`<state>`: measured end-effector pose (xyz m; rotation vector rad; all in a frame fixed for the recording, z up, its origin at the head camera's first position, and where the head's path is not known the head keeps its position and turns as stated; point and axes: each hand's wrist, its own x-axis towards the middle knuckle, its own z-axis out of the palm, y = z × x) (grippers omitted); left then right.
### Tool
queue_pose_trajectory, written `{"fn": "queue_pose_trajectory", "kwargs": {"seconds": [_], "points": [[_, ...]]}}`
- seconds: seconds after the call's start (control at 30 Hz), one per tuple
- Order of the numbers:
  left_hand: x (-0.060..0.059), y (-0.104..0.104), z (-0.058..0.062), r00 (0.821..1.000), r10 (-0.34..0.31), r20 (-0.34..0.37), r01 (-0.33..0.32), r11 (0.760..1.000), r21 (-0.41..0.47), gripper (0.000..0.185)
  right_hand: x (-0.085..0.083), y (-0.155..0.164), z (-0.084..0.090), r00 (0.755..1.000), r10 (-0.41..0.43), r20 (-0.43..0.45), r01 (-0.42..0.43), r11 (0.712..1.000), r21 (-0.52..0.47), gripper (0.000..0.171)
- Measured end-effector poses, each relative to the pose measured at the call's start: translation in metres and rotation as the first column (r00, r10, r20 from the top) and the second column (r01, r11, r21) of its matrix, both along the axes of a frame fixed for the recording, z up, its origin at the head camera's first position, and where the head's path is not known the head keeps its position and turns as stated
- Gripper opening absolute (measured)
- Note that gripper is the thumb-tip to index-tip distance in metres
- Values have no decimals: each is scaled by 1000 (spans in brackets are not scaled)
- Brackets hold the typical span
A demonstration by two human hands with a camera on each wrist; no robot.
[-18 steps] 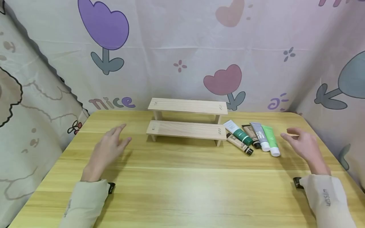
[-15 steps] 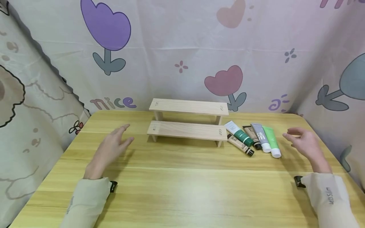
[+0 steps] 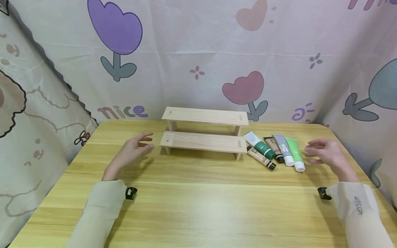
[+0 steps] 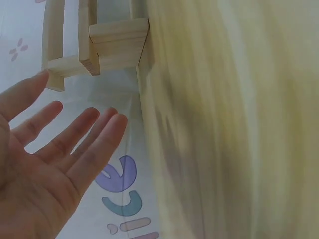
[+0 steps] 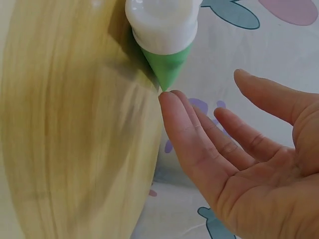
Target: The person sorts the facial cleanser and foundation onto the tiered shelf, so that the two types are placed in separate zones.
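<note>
A two-step wooden shelf stands at the back middle of the yellow wooden table. My left hand hovers open just left of the lower step, palm turned inward, holding nothing; the left wrist view shows its spread fingers near the shelf end. Several tubes lie in a row right of the shelf, the green one outermost. My right hand hovers open just right of that green tube, fingers straight.
A tan tube, a white-and-dark-green tube, a brown tube and a grey tube lie beside the green one. Flower-print cloth hangs behind and along both sides of the table.
My left hand has moved right and forward, closer to the shelf's lower step. My right hand has shifted slightly left toward the green tube.
</note>
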<state>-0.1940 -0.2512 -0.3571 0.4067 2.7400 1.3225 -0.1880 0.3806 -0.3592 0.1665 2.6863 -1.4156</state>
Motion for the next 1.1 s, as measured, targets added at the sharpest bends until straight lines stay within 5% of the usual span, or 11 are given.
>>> {"fn": "queue_pose_trajectory", "kwargs": {"seconds": [0.27,0.43,0.77,1.1], "points": [[-11,7,-1,996,-16,83,2,986,168,55,-8,-3,0,998,9,59,-7,999,-34,60],[-20,11,-6,986,-80,148,42,969,243,60,-13,-6,1,996,15,90,-11,999,-44,59],[-41,23,-17,969,-164,185,104,949,298,72,-17,-7,0,991,38,130,-39,999,11,57],[-45,28,-24,958,-171,232,95,947,307,76,-19,-10,-6,978,75,193,-91,993,74,67]]}}
